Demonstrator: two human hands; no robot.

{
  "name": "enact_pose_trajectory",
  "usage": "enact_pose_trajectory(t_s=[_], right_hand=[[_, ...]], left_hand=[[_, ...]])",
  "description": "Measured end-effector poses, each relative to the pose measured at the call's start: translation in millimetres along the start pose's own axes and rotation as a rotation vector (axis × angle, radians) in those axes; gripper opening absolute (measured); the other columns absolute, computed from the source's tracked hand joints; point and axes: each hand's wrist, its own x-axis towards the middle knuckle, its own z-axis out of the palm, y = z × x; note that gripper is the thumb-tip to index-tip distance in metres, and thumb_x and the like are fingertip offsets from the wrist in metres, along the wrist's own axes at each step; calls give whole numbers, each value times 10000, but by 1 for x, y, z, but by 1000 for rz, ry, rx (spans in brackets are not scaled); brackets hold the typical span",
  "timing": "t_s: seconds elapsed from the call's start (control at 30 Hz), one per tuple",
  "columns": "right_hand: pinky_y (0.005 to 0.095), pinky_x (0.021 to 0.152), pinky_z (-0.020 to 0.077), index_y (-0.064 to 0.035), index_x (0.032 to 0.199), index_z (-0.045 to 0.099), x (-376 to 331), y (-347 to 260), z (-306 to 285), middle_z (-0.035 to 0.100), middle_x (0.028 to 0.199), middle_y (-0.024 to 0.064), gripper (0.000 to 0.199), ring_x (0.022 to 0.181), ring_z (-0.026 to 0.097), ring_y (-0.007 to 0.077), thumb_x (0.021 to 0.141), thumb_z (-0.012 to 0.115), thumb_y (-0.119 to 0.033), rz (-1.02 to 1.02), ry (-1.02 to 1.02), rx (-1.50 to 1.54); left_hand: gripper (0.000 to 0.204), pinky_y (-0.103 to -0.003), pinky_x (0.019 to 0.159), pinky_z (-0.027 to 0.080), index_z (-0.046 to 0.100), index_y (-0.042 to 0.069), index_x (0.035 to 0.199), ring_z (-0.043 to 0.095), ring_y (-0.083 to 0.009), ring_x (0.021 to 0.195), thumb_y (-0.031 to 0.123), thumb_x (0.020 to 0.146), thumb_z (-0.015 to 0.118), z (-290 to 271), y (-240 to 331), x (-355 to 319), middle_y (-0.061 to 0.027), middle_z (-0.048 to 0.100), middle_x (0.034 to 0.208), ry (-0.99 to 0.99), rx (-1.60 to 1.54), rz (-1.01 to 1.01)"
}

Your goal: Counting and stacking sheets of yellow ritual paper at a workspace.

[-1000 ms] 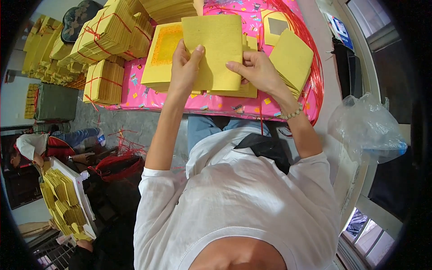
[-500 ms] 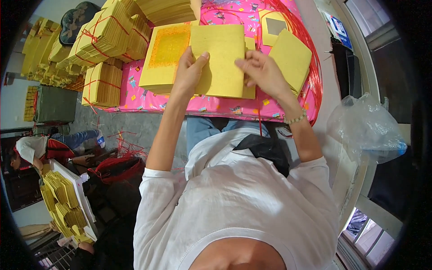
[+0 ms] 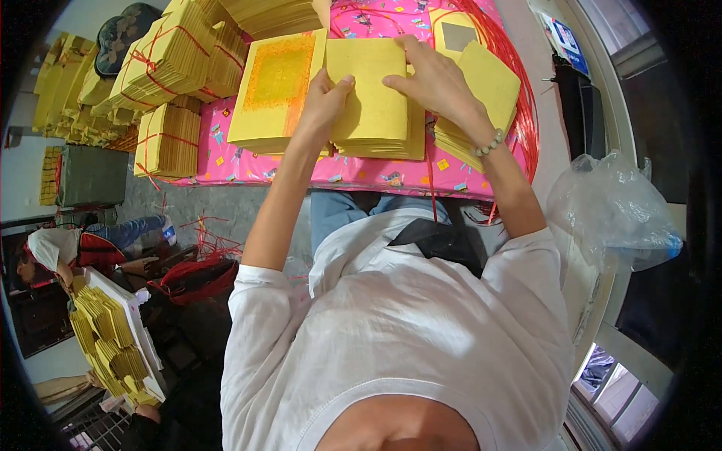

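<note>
A stack of folded yellow paper sheets (image 3: 372, 113) lies in front of me on a pink-covered table. My left hand (image 3: 325, 101) grips its left edge, thumb on top and fingers curled down the side, partly hidden. Over the stack's far right corner is my right hand (image 3: 442, 81); thumb and forefinger are spread apart and touch the paper. To the left stands a thick yellow stack with an orange printed square (image 3: 280, 71). Another fanned yellow paper stack (image 3: 487, 94) lies to the right, partly behind my right wrist.
Yellow bundles tied with red string (image 3: 167, 140) crowd the table's left. Loose red strings (image 3: 519, 90) curve along its right edge. A clear plastic bag (image 3: 613, 210) sits at far right. At lower left, a person (image 3: 56, 244) is beside a white table with yellow bundles (image 3: 109, 338).
My right hand has moved from the stack's right side to its far right corner, its fingers spreading. The top sheets now lie flatter on the stack. My left hand stays at the left edge.
</note>
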Motion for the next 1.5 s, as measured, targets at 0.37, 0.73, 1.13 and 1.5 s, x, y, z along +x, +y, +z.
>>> enact_pose_trajectory(t_s=[0.37, 0.73, 1.13, 1.5], right_hand=[[460, 828, 477, -27, 1209, 473, -1, 15, 16, 598, 1055, 199, 580, 984, 590, 374, 795, 669, -383, -4, -199, -225], [446, 846, 482, -27, 1224, 508, -7, 8, 14, 560, 1121, 189, 615, 1030, 571, 345, 763, 707, -382, -7, -235, -322], [432, 819, 478, -12, 1136, 590, -7, 12, 27, 542, 1093, 154, 618, 974, 561, 331, 672, 777, -375, -113, -258, -461], [419, 863, 472, -51, 1179, 580, -4, 1, 14, 536, 1164, 146, 561, 1036, 553, 312, 710, 757, -302, -299, 15, -307]], left_hand=[[258, -281, 595, 449, 526, 5, 932, 530, -122, 689, 246, 897, 612, -4, -42, 18, -50, 557, 785, -15, 287, 27], [288, -469, 681, 463, 445, -35, 914, 604, -419, 772, 212, 876, 590, 5, -41, 13, -272, 583, 812, 17, 595, 137], [570, -455, 867, 441, 369, -78, 1264, 509, -421, 1045, 10, 764, 629, 26, -27, -8, -309, 485, 1124, 190, 905, 550], [393, -407, 825, 456, 572, 37, 1141, 547, -343, 941, -12, 754, 623, -27, 18, -53, -159, 585, 1014, 41, 826, 661]])
